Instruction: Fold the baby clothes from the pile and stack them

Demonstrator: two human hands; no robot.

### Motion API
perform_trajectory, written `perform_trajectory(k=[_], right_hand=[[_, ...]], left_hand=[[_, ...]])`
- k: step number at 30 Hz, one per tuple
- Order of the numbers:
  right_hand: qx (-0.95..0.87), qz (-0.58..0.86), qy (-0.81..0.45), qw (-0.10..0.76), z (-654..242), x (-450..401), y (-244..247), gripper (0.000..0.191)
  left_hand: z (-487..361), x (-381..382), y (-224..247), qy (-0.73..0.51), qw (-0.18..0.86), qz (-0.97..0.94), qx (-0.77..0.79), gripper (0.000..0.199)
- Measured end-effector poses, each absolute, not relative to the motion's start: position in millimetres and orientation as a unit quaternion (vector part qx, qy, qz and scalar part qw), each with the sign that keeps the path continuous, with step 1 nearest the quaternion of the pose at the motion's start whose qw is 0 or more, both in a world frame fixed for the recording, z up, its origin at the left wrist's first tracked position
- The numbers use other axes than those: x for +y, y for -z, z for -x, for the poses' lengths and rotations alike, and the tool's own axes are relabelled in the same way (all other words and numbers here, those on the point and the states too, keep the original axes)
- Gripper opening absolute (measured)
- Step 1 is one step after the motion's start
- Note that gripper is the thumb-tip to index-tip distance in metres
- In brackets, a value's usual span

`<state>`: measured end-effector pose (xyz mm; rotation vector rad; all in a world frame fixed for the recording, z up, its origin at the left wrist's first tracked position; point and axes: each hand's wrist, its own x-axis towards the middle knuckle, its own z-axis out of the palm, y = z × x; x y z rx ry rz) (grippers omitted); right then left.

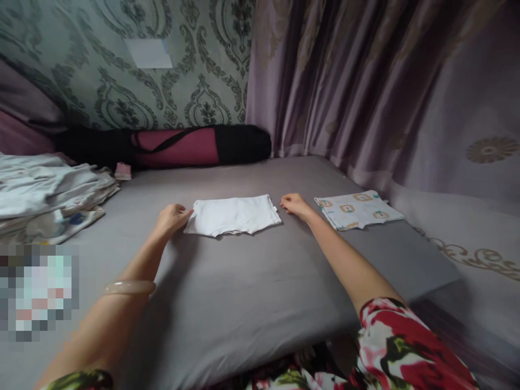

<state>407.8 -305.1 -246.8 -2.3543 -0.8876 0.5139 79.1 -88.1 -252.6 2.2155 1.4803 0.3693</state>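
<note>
Fingers, left hand: touching white garment, cannot tell if pinching
Fingers, right hand: curling closed beside it, seemingly empty
White garment: lying between hands, looking folded
Patterned garment: lying right, looking done
Cloth pile: lying left, looking unfolded

The head camera looks forward and down across the grey sheet.

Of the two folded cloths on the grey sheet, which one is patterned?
The printed cloth right of the right hand: it bears orange prints, whereas the white cloth, between that hand and the left hand, looks plain.
</note>
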Motion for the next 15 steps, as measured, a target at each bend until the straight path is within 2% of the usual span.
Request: perform_trajectory(k=[4,10,15], right_hand=[[-0.331,0.884,-0.203,0.26,-408.0,-297.6,262.2,0.021],[-0.358,0.9,-0.179,0.169,-393.0,-289.1,257.6,0.031],[-0.347,0.899,-0.197,0.181,-388.0,-285.8,255.3,0.029]], left_hand=[[-83.2,-101.3,239.5,-0.07,0.216,-0.797,0.559,0.033],[-94.0,-108.0,237.3,-0.064,0.274,-0.766,0.578,0.033],[-98.5,-106.9,239.2,-0.081,0.329,-0.73,0.593,0.032]])
